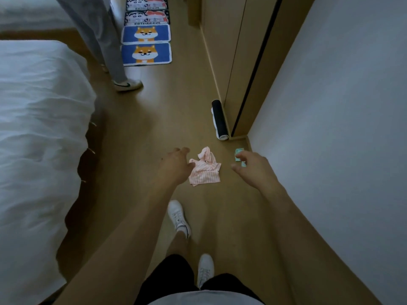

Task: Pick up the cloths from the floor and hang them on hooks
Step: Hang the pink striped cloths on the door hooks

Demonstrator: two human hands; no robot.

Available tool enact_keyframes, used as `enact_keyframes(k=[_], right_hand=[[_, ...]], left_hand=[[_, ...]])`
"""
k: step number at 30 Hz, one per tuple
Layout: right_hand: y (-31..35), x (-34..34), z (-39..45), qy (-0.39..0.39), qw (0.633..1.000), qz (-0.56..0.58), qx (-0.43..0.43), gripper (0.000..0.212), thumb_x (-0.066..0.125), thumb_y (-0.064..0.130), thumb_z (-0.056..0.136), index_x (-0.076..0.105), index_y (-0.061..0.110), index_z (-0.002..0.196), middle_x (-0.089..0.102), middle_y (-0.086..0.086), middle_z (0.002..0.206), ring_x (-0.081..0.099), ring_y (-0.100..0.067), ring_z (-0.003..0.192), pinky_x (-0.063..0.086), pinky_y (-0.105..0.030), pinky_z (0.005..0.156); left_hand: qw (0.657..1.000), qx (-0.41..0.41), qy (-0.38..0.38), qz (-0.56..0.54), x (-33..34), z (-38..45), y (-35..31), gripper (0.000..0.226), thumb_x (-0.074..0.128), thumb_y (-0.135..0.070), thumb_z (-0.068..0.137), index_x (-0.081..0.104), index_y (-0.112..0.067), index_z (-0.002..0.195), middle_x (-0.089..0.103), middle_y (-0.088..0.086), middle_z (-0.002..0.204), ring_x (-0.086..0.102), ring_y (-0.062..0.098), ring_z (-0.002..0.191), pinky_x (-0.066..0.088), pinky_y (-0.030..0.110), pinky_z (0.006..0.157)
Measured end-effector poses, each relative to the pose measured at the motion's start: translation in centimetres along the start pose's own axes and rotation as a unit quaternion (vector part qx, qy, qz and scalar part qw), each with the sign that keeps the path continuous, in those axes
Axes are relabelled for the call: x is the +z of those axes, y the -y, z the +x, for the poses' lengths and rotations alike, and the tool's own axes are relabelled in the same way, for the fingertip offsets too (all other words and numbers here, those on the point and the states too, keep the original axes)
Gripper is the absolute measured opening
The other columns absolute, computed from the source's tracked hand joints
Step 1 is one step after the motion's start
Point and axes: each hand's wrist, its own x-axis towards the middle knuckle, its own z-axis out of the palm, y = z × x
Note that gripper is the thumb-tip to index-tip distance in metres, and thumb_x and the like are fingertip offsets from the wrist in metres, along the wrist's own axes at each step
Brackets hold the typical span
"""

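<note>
A crumpled pink-and-white striped cloth (205, 167) lies on the tan floor between my two outstretched hands. My left hand (176, 165) hovers just left of it, fingers loosely curled, holding nothing. My right hand (253, 165) reaches forward on the right, fingers relaxed, and partly hides a small green cloth (238, 153) that lies near the wall corner. Whether the right fingers touch the green cloth is unclear. No hooks are in view.
A white bed (39, 133) fills the left side. A rolled black-and-white mat (219, 119) lies by the wooden door frame (240, 69). Several picture mats (146, 53) lie far ahead, with another person's legs (110, 51) beside them. A white wall (341, 128) bounds the right.
</note>
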Motion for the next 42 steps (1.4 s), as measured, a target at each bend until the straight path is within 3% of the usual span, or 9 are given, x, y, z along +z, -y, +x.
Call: enact_keyframes(k=[6,12,19,22,29,34,38,42], right_hand=[[1.1,1.9,9.4,0.023,0.999,-0.019,0.026,0.044,0.064,0.033,0.089,0.059,0.019,0.129,0.06,-0.008,0.131,0.057,-0.024,0.115,0.047,-0.034,0.091],[2.0,5.4,19.2,0.105,0.991,-0.052,0.062,0.045,0.059,0.041,0.087,0.057,0.024,0.129,0.062,-0.004,0.128,0.058,-0.024,0.114,0.048,-0.04,0.096],[0.3,11.7,29.9,0.148,0.985,-0.053,0.078,0.043,0.063,0.029,0.09,0.057,0.014,0.131,0.059,-0.008,0.132,0.055,-0.024,0.119,0.038,-0.026,0.087],[-1.9,15.2,34.2,0.17,0.979,-0.053,0.097,0.043,0.064,0.027,0.09,0.057,0.013,0.13,0.059,-0.008,0.132,0.054,-0.024,0.12,0.041,-0.029,0.096],[-11.0,27.2,43.8,0.229,0.964,-0.111,0.073,0.042,0.064,0.031,0.088,0.059,0.02,0.128,0.06,-0.006,0.13,0.056,-0.027,0.118,0.045,-0.036,0.098],[-17.9,36.1,48.7,0.249,0.96,-0.113,0.06,0.043,0.066,0.03,0.088,0.058,0.021,0.129,0.058,-0.007,0.133,0.056,-0.027,0.119,0.045,-0.038,0.1],[-22.3,41.8,51.4,0.26,0.958,-0.106,0.053,0.044,0.066,0.031,0.088,0.057,0.022,0.13,0.057,-0.005,0.134,0.054,-0.025,0.122,0.044,-0.038,0.102],[-25.2,45.4,53.3,0.264,0.959,-0.099,0.043,0.044,0.068,0.032,0.087,0.057,0.023,0.129,0.058,-0.004,0.133,0.053,-0.022,0.122,0.044,-0.035,0.102]], left_hand=[[0.999,-0.001,0.044,-0.011,1.9,10.1,2.8,0.051,0.061,-0.033,0.091,0.049,-0.014,0.137,0.056,0.018,0.13,0.054,0.036,0.12,0.044,0.042,0.099],[0.991,-0.021,0.132,-0.003,4.4,19.8,6.8,0.056,0.062,-0.037,0.092,0.046,-0.016,0.142,0.055,0.018,0.131,0.056,0.035,0.118,0.046,0.041,0.098],[0.976,-0.069,0.189,-0.078,10.6,29.8,11.3,0.054,0.066,-0.033,0.09,0.052,-0.01,0.136,0.063,0.018,0.125,0.059,0.031,0.117,0.042,0.032,0.094],[0.973,-0.088,0.195,-0.092,15.0,33.7,13.3,0.051,0.067,-0.033,0.089,0.054,-0.01,0.133,0.066,0.018,0.118,0.061,0.03,0.112,0.044,0.031,0.09],[0.971,-0.101,0.184,-0.111,29.0,42.4,18.1,0.048,0.066,-0.032,0.09,0.055,-0.011,0.132,0.069,0.014,0.112,0.063,0.029,0.106,0.036,0.024,0.075],[0.968,-0.102,0.209,-0.098,39.6,48.2,21.1,0.051,0.062,-0.028,0.092,0.05,-0.007,0.137,0.062,0.018,0.125,0.059,0.034,0.114,0.044,0.034,0.091],[0.968,-0.108,0.215,-0.073,46.7,52.0,22.6,0.046,0.062,-0.027,0.092,0.054,-0.008,0.133,0.065,0.021,0.118,0.061,0.035,0.108,0.044,0.034,0.085],[0.967,-0.117,0.218,-0.058,51.6,54.5,23.3,0.046,0.06,-0.028,0.093,0.053,-0.004,0.132,0.06,0.019,0.126,0.058,0.034,0.112,0.042,0.032,0.085]])
